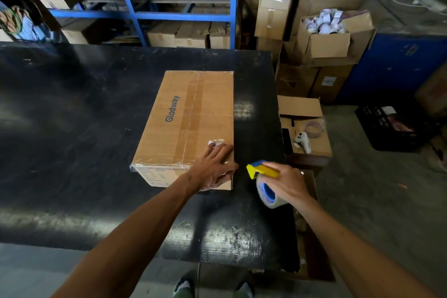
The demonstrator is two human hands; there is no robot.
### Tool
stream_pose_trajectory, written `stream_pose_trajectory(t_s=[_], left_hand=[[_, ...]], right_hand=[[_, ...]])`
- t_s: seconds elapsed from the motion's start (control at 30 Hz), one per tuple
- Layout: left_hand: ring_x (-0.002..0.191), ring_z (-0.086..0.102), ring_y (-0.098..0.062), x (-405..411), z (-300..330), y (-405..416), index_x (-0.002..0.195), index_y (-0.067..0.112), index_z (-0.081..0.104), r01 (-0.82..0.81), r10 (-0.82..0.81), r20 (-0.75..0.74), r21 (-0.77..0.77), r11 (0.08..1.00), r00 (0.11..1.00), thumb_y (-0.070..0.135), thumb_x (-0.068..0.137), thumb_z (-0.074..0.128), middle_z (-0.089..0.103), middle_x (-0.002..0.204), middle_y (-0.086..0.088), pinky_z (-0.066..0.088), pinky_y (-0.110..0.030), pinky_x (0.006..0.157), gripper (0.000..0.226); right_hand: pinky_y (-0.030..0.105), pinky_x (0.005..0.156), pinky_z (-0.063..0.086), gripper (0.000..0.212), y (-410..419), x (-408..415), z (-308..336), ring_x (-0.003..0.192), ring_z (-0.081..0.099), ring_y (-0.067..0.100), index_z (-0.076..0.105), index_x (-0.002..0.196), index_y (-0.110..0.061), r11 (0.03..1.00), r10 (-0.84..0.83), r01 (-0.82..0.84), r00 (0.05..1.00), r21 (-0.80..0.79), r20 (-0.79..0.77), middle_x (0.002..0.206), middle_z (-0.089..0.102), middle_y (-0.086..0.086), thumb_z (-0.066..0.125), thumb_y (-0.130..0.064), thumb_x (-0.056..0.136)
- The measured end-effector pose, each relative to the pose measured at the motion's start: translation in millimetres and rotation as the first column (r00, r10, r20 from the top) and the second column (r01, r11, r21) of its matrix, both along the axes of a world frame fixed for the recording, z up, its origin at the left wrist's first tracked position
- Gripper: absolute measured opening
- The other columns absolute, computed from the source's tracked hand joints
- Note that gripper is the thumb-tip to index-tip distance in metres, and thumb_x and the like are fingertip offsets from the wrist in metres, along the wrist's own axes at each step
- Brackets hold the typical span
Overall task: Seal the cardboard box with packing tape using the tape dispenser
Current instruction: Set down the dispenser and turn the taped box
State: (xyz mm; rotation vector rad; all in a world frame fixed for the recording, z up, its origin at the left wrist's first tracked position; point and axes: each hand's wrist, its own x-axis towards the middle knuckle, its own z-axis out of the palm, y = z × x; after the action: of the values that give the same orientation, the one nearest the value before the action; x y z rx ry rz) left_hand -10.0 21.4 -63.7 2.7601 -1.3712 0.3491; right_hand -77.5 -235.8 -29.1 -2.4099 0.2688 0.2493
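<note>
head view. a closed cardboard box (186, 126), printed "glodway" on its top, lies on a black counter (72, 128) towards the counter's right side. a strip of clear packing tape (193, 113) runs along the top seam from the far edge to the near edge, and clear tape also wraps the near left corner. the left hand (214, 169) lies flat on the near right corner of the box, fingers (223, 150) spread and released, palm pressing the top, thumb over the right edge; it grasps nothing. a small taped white label (216, 143) shows just beyond the fingertips. the right hand (284, 184) is held just beside the box, to its right and over the counter, fingers clenched around a tape dispenser (262, 170) with a yellow and blue body; its roll of clear tape (268, 195), on a blue core, hangs below the hand. the dispenser does not touch the box. whether a strand of tape joins it to the box cannot be told. right of the counter, lower down, an open carton (312, 145) carries a white handheld controller (304, 141) and a spent tape ring (314, 129). behind the counter stand blue shelving (183, 16) with cartons and a stack of further cartons.
</note>
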Motion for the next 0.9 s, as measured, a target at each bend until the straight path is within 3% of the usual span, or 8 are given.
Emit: stream_pose_trajectory(t_s=[0.2,0.27,0.37,0.47,0.63,0.7,0.8,0.9], left_hand=[[0.14,0.037,-0.036,-3.4,2.5,-9.3,0.131,0.03,0.055,-0.137,0.135,-0.077,-0.017,0.99,0.988,0.056,0.103,0.035,0.04,0.151,-0.018,0.025,-0.053,0.119,0.043],[0.15,0.025,-0.031,-3.6,3.7,-13.0,0.153,0.016,0.034,-0.229,0.227,-0.138,0.007,0.974,0.964,0.061,0.101,0.028,0.027,0.162,-0.015,0.016,-0.05,0.123,0.068],[0.155,0.0,-0.025,-2.2,2.3,-15.9,0.158,0.006,0.009,-0.286,0.299,-0.165,0.101,0.953,0.94,0.066,0.099,0.012,0.004,0.167,-0.012,0.002,-0.05,0.125,0.085],[0.154,-0.006,-0.024,0.0,0.3,-15.7,0.158,0.007,0.006,-0.272,0.296,-0.185,0.145,0.951,0.937,0.065,0.099,0.006,-0.001,0.167,-0.011,0.0,-0.048,0.125,0.084],[0.155,-0.006,-0.023,0.0,-0.5,-14.5,0.159,0.006,0.006,-0.258,0.28,-0.199,0.131,0.957,0.939,0.063,0.1,0.013,-0.002,0.167,-0.012,0.002,-0.046,0.125,0.082],[0.154,-0.009,-0.022,0.0,2.4,-14.5,0.159,0.007,0.003,-0.255,0.28,-0.227,0.132,0.958,0.933,0.065,0.1,0.012,-0.005,0.167,-0.011,0.001,-0.046,0.125,0.083],[0.153,-0.014,-0.018,3.0,14.6,-12.4,0.159,0.012,-0.001,-0.241,0.256,-0.377,0.089,0.967,0.89,0.068,0.098,0.016,-0.011,0.166,-0.006,-0.005,-0.044,0.125,0.085],[0.154,-0.002,-0.014,8.3,33.1,-6.2,0.16,0.02,0.009,-0.344,0.168,-0.629,-0.169,0.924,0.759,0.056,0.101,0.033,-0.004,0.168,0.003,0.002,-0.039,0.125,0.073]], right_hand=[[0.038,0.085,0.051,0.05,-10.0,3.8,-48.1,0.095,0.064,0.023,0.056,0.106,-0.031,0.942,-0.201,0.26,0.944,0.212,-0.262,0.101,0.067,0.002,0.064,-0.064,0.069],[0.034,0.085,0.046,0.041,-5.6,1.2,-55.8,0.103,0.061,0.027,0.064,0.106,-0.026,0.96,-0.17,0.213,0.959,0.179,-0.227,0.105,0.066,0.007,0.057,-0.06,0.084],[0.028,0.079,0.038,0.044,1.2,-4.9,-65.8,0.108,0.06,0.032,0.072,0.106,-0.017,0.985,-0.124,0.148,0.966,0.092,-0.229,0.1,0.063,0.014,0.044,-0.05,0.099],[0.031,0.076,0.039,0.041,3.5,-12.3,-72.5,0.103,0.061,0.036,0.074,0.106,-0.011,0.987,-0.139,0.152,0.971,0.053,-0.196,0.101,0.067,0.022,0.045,-0.041,0.102],[0.036,0.073,0.048,0.033,-2.0,-15.1,-85.6,0.085,0.064,0.031,0.072,0.096,-0.01,0.978,-0.174,0.194,0.962,0.077,-0.211,0.089,0.07,0.015,0.056,-0.039,0.097],[0.039,0.083,0.05,0.034,1.8,-12.9,-81.2,0.097,0.063,0.035,0.07,0.102,-0.011,0.982,-0.18,0.189,0.961,0.021,-0.209,0.098,0.069,0.017,0.056,-0.041,0.097],[0.04,0.099,0.039,0.051,13.2,-5.2,-62.8,0.125,0.049,0.036,0.054,0.133,-0.007,0.978,-0.193,0.175,0.963,-0.111,-0.188,0.133,0.054,0.02,0.054,-0.044,0.097],[0.045,0.111,0.031,0.062,33.6,7.9,-37.3,0.137,0.038,0.032,0.039,0.147,-0.014,0.985,-0.171,0.17,0.984,-0.032,-0.04,0.149,0.04,0.015,0.05,-0.049,0.097]])
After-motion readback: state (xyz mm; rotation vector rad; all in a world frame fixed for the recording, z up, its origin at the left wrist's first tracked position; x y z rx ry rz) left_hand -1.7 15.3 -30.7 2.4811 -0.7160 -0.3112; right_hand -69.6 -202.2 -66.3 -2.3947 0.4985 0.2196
